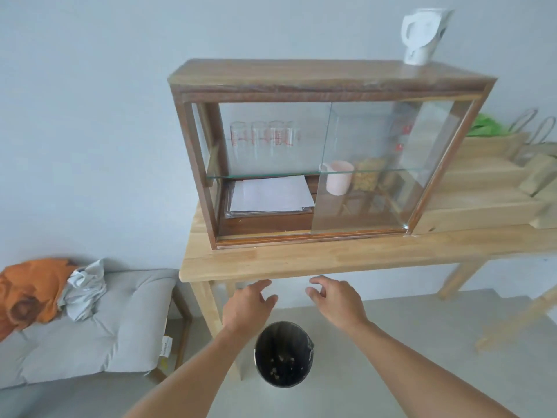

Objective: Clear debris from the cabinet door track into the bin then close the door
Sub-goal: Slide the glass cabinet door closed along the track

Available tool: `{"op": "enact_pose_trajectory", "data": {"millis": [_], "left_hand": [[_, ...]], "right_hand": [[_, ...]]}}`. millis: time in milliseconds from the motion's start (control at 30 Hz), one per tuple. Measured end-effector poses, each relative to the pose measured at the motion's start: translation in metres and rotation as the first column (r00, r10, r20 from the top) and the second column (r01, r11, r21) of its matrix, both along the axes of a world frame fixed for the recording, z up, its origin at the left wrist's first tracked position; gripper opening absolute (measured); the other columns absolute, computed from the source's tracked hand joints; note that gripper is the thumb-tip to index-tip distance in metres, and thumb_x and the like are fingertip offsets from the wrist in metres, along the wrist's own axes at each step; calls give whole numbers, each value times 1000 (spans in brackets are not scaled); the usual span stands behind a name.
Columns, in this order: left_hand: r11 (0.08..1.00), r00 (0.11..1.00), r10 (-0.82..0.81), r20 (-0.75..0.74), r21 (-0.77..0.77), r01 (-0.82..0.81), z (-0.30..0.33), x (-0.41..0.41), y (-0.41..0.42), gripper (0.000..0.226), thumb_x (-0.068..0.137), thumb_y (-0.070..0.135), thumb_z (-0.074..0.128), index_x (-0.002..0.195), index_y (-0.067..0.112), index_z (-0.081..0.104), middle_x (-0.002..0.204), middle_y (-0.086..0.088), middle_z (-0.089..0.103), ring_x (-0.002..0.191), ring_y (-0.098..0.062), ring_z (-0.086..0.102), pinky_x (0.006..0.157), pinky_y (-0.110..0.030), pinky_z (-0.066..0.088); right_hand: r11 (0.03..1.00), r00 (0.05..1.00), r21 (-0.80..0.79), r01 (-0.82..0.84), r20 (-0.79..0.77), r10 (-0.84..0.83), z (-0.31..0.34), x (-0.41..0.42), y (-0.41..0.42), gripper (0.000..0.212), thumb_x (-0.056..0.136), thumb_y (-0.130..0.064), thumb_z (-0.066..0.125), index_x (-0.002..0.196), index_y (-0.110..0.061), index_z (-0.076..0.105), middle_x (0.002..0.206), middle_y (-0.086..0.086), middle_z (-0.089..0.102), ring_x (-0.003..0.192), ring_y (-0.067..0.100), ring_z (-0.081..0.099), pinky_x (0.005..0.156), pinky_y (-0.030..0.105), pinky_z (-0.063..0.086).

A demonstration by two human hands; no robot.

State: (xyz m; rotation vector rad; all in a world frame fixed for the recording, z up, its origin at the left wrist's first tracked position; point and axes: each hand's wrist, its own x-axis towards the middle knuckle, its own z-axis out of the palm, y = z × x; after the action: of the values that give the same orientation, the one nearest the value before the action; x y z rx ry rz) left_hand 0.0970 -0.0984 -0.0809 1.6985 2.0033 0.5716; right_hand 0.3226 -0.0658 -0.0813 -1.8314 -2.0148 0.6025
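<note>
A wooden cabinet with sliding glass doors stands on a light wooden table. Its glass door sits over the right half, leaving the left half open. The door track runs along the cabinet's bottom front edge. On the floor below the table's front edge stands a black bin holding several small scraps. My left hand and my right hand hover in front of the table edge above the bin, both empty with fingers apart.
Glasses, a pink cup and a stack of papers sit inside the cabinet. A white kettle stands on its top. Wooden trays lie to the right. A grey cushioned bench with orange cloth is at left.
</note>
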Motion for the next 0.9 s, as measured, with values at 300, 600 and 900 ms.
{"op": "enact_pose_trajectory", "data": {"millis": [300, 600, 900], "left_hand": [[952, 982, 189, 5, 244, -184, 72, -48, 21, 56, 100, 53, 63, 154, 36, 55, 78, 21, 66, 85, -17, 67, 72, -35, 53], [906, 967, 247, 66, 340, -254, 99, -86, 47, 100, 95, 49, 73, 168, 37, 5, 160, -1, 45, 135, -34, 55, 97, -52, 53], [880, 970, 217, 108, 409, -242, 85, -70, 68, 125, 92, 45, 80, 163, 46, -24, 179, 3, 14, 148, -43, 39, 113, -62, 41]], "right_hand": [[978, 993, 197, 72, -111, -50, 87, -13, 39, 33, 104, -44, 63, 133, -31, 73, 103, -14, 80, 100, 16, 72, 84, 35, 55], [919, 994, 394, 0, -101, 43, 126, -7, 81, 43, 105, -31, 65, 145, -16, 64, 135, 5, 61, 126, 28, 61, 100, 43, 54], [635, 958, 755, -161, 275, -85, 141, 42, 117, 75, 92, -24, 78, 160, -18, 45, 161, 14, 38, 141, 41, 42, 112, 57, 44]]}}
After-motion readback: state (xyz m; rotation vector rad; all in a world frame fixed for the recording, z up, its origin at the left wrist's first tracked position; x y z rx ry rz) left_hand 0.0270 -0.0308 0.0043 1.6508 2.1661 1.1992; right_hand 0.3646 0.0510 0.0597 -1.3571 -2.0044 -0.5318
